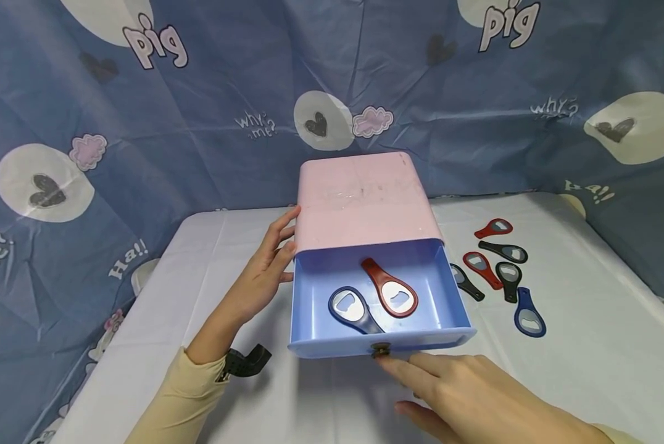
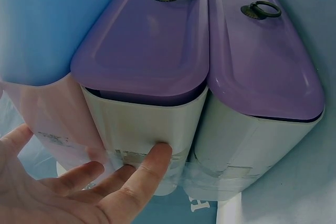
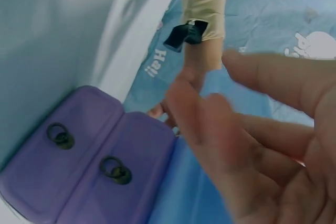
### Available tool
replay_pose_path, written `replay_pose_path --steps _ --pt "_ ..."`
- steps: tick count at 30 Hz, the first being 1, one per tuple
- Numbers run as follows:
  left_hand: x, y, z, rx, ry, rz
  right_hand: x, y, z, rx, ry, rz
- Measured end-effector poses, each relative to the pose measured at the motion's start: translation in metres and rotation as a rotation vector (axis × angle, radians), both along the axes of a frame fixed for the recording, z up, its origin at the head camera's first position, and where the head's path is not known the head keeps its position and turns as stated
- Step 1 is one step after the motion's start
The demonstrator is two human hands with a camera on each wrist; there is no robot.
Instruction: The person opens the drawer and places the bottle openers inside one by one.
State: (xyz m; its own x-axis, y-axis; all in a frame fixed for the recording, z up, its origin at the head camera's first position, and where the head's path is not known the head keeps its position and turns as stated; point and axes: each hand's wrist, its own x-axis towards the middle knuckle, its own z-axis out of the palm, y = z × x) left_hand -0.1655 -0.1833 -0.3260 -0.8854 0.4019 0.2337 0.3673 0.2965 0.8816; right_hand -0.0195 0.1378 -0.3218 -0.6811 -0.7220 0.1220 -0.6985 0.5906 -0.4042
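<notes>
A pink-topped drawer cabinet (image 1: 365, 197) stands with its blue top drawer (image 1: 429, 327) pulled out. Inside the drawer lie a red bottle opener (image 1: 397, 298) and a dark blue bottle opener (image 1: 350, 307). My left hand (image 1: 260, 277) rests against the cabinet's left side, its fingers spread along the wall. In the left wrist view its fingers (image 2: 149, 169) touch the light side wall. My right hand (image 1: 465, 388) is at the drawer front, fingertips right by the small ring pull (image 1: 381, 349). Its fingers are extended, with the thumb apart, and hold nothing.
To the right of the cabinet, several bottle openers (image 1: 510, 277) in red, black and blue lie on the white table (image 1: 598, 320). Two purple drawers (image 2: 142, 40) with ring pulls sit below the blue one, pushed in. A patterned blue cloth (image 1: 243, 74) hangs behind.
</notes>
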Motion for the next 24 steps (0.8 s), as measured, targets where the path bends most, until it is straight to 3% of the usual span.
replay_pose_path --steps 5,10,17,24 --pt "0.001 -0.001 -0.002 0.013 -0.007 -0.006 -0.001 -0.005 0.002 -0.124 0.035 -0.074" --pt "0.000 -0.001 -0.002 0.013 0.004 -0.005 -0.001 -0.009 0.003 -0.206 0.207 -0.084" --pt "0.000 0.000 0.000 0.007 0.008 -0.005 -0.001 -0.011 0.003 -0.225 0.186 -0.088" --pt "0.000 0.000 0.002 0.006 0.001 -0.006 -0.005 -0.014 0.010 -0.296 0.392 -0.075"
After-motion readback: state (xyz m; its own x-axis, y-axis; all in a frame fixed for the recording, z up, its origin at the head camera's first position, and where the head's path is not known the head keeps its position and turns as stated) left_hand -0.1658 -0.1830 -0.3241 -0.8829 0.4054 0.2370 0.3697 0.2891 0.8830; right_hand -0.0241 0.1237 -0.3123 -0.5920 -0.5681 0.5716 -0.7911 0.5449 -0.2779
